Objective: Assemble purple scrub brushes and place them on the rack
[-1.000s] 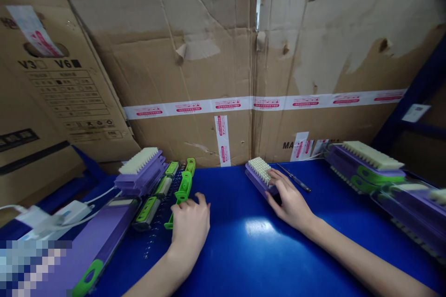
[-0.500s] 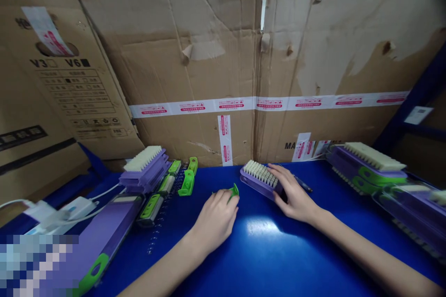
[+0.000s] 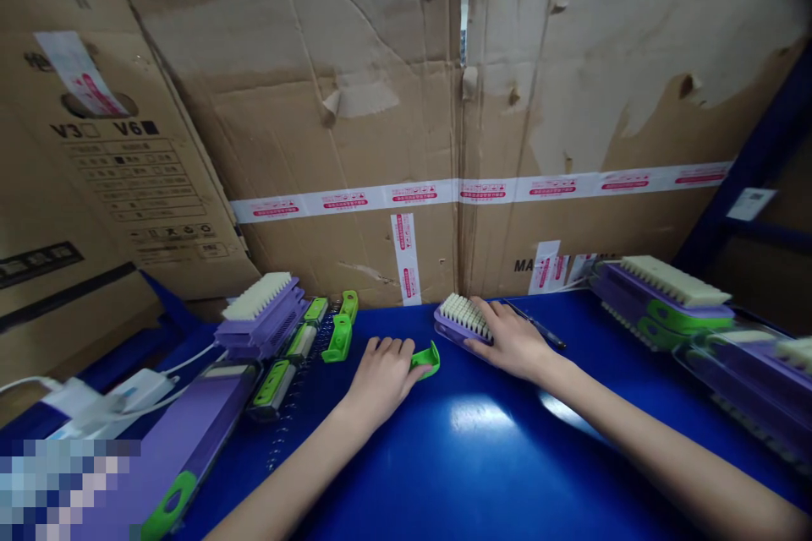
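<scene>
Near the middle of the blue table, my left hand (image 3: 382,374) is closed on a small green plastic end piece (image 3: 429,360), whose curved end sticks out to the right past my thumb. My right hand (image 3: 512,340) grips a purple block with rows of cream bristles (image 3: 466,317), like a brush head. Thumb and fingers lie over its right end, so that end is hidden. The block rests on the table, bristles up. Behind my right hand lies a dark pen-like tool (image 3: 546,333).
Loose green pieces (image 3: 339,338) and green-and-clear parts (image 3: 274,385) lie left, beside scattered springs (image 3: 288,414). Purple bristled blocks (image 3: 254,321) and a long purple case (image 3: 190,414) stand beyond, near white chargers (image 3: 139,389). More purple units (image 3: 666,300) sit right. Cardboard (image 3: 355,245) walls the back.
My left hand has turned slightly, and more of the green piece shows. My right hand has slid left, further over the bristled block. The view has shifted a little.
</scene>
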